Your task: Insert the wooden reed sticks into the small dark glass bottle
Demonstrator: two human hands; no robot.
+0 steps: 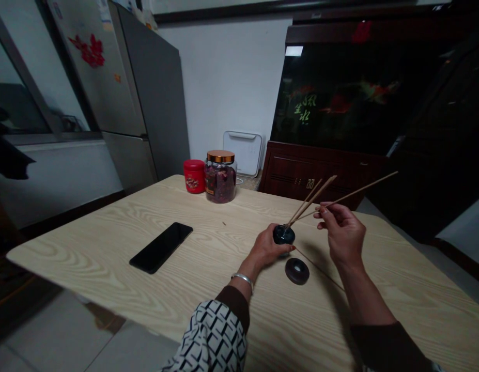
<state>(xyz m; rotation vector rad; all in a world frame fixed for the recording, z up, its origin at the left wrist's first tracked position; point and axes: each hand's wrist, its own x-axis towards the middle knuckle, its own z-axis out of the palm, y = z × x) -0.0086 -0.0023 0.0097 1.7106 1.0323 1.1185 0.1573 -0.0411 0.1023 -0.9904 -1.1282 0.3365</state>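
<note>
My left hand (265, 245) is wrapped round a small dark glossy pot (284, 235) standing on the table. Several thin tan sticks (311, 198) lean up to the right out of its narrow mouth. Between the thumb and fingertips of my right hand (343, 227) is pinched one thin wooden stick (365, 190), slanting with its far end up to the right and its lower end near the pot's mouth. A dark round ring-like piece (297, 271) lies just in front of the pot. Another stick (320, 269) rests on the table beside it.
A black phone (161, 247) lies to the left on the wood-grain table (208, 268). At the back edge stand a red canister (194, 176) and a clear jar (220, 178) with a copper lid. Behind are a fridge (154, 82) and a fish tank (336, 98).
</note>
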